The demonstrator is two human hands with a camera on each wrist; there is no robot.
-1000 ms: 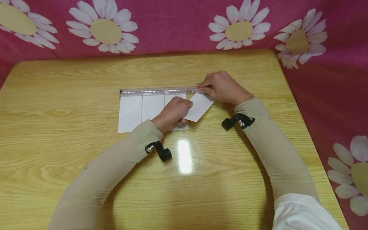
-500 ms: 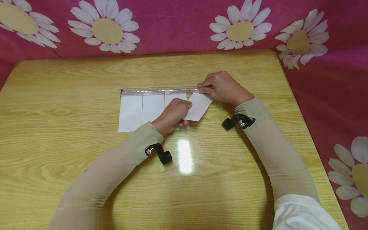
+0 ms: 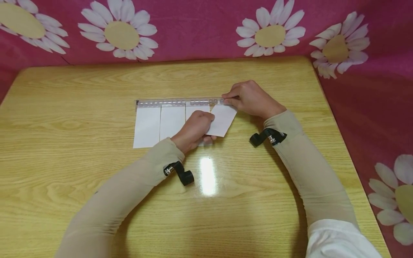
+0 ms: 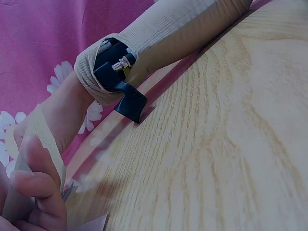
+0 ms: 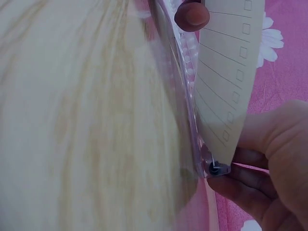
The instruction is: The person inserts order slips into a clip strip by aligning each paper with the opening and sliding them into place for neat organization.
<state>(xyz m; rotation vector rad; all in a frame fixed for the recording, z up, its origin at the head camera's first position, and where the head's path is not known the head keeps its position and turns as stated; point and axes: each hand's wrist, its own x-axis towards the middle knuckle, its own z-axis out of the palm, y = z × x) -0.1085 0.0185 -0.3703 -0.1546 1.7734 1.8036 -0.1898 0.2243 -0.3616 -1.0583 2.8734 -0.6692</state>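
White paper cards lie side by side on the table, the leftmost card [image 3: 147, 127] next to a middle card [image 3: 172, 122]. A long clear plastic strip [image 3: 174, 103] runs across their top edges. My left hand [image 3: 195, 129] holds a tilted, lifted card [image 3: 224, 120] between thumb and fingers, over a third card partly hidden beneath it. My right hand [image 3: 251, 98] pinches the strip's right end, at the lifted card's top. In the right wrist view, the lifted card's underside [image 5: 224, 72] shows printed lines and small boxes, and a dark spot marks the strip's corner.
The wooden table [image 3: 258, 197] extends around the cards, with a bright light reflection in front of them. Pink cloth [image 3: 193, 28] with large daisies hangs behind and at the right. Black camera mounts [image 3: 184, 175] jut from both sleeved wrists.
The lifted card has turned slightly, its lower corner shifting right and its upper right corner shifting left. My left hand moves slightly with it; my right hand stays nearly still.
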